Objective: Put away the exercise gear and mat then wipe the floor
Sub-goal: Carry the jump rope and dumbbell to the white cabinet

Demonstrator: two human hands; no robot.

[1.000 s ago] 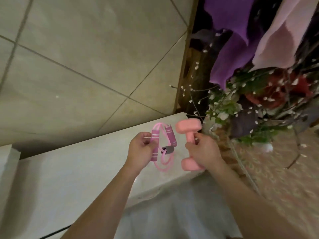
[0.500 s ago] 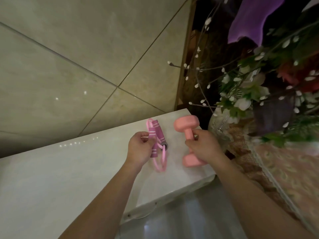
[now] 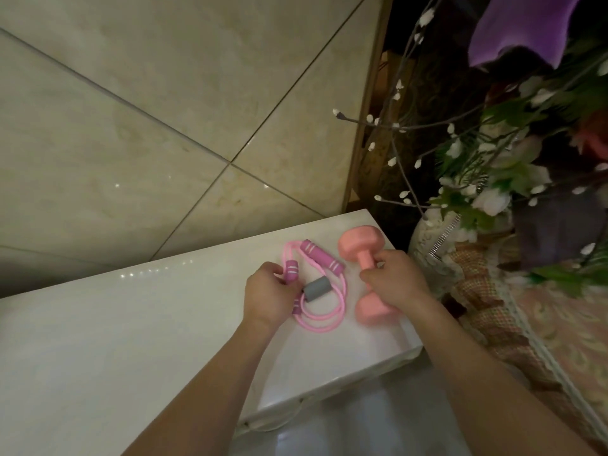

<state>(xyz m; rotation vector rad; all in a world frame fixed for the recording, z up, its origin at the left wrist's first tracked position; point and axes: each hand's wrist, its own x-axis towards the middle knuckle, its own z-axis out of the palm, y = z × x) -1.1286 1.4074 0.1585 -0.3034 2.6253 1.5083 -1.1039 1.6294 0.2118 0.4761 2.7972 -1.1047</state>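
A pink dumbbell [image 3: 362,245] lies on a white worktop [image 3: 131,340] near its far right corner, one head pointing away from the person and the other towards them. The right hand [image 3: 393,281] is over the bar, its fingers curled round it. Just to the left, a pink resistance band [image 3: 324,258] lies looped on the same worktop, a grey sleeve [image 3: 316,288] at the middle of its tubing. The left hand [image 3: 268,294] holds one of the band's striped grips, with the fingers closed around it. Beyond the worktop are large beige tiles [image 3: 148,126]. To the right, a pale vase [image 3: 427,235] of white-budded flowers [image 3: 487,199] stands on a patterned cloth [image 3: 559,324].
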